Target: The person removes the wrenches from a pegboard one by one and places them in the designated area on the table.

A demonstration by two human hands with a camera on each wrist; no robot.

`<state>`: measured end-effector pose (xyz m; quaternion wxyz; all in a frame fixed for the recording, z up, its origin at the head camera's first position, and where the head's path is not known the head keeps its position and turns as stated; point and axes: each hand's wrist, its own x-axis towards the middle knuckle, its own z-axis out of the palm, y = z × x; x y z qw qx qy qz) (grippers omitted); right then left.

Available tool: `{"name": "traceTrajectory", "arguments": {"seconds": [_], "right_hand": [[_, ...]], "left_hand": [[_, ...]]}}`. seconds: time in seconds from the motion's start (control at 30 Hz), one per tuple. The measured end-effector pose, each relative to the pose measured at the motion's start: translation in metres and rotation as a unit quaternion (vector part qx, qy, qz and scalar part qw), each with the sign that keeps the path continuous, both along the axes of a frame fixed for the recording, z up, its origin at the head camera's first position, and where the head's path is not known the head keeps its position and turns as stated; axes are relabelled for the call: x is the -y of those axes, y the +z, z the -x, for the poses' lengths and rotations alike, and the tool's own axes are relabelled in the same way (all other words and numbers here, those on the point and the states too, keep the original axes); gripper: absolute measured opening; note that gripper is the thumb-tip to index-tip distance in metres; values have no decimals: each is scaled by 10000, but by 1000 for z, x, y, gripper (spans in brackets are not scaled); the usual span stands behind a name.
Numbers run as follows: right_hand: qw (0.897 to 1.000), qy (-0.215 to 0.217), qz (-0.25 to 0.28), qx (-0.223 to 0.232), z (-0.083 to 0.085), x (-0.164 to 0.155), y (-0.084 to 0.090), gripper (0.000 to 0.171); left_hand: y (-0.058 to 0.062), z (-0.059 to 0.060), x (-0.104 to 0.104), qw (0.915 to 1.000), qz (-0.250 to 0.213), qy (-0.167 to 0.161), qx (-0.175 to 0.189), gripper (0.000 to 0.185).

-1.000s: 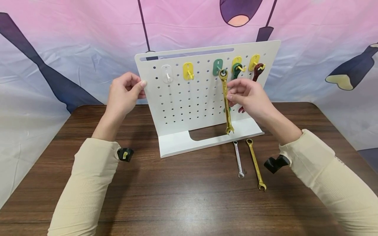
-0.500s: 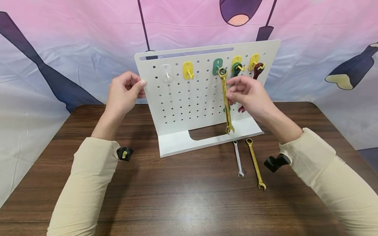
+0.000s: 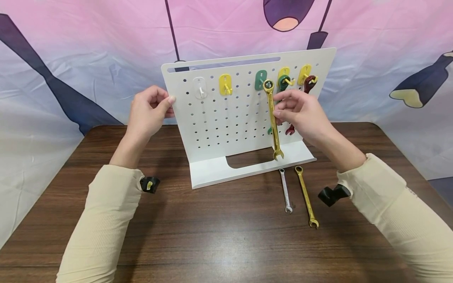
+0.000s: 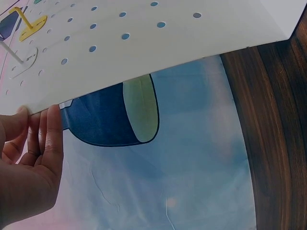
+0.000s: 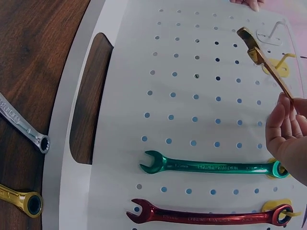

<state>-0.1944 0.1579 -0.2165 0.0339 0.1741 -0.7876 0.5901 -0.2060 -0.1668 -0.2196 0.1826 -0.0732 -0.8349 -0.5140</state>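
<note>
My left hand (image 3: 148,112) pinches the left edge of a white pegboard (image 3: 209,118) between thumb and fingers; the left wrist view shows the same hand (image 4: 36,158) at that edge. My right hand (image 3: 301,114) pinches a gold combination wrench (image 3: 273,122) at mid-shank, ring end up and open end down, before the board. Its ring overlaps the green hook (image 3: 260,79); whether the hook passes through it I cannot tell. To the right, a green wrench (image 5: 216,166) and a red wrench (image 5: 206,216) hang from yellow hooks. In the right wrist view my hand hides the gold wrench's ring.
A small silver wrench (image 3: 286,191) and another gold wrench (image 3: 306,197) lie on the brown wooden table (image 3: 212,236) before the board's base. A clear hook (image 3: 200,88) and a yellow hook (image 3: 225,85) sit at the board's left. A patterned cloth (image 3: 106,47) hangs behind.
My right hand and the gold wrench have shifted slightly to the right, the wrench's lower end swinging right as well. My left hand stays on the pegboard's edge.
</note>
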Motion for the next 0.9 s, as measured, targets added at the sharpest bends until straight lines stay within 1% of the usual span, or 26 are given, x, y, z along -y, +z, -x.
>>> {"name": "traceTrajectory", "arguments": {"seconds": [0.2,0.47,0.7,0.9], "right_hand": [[10000,12,-24,-21,-1,0,2,24],[9999,59,4,-103,-5,1,7,24],[9999,28,-78,-127,-8,-2,7,23],[9997,-42,-194,-117,-10,-6,5,25]], "left_hand": [[0,0,-1,10000,18,-15,-48,16],[0,-1,1,10000,41,-37,-2,18],[-1,-2,0,10000,-11,-41,-70,15],[0,-2,1,10000,54,-20,-2,18]]}}
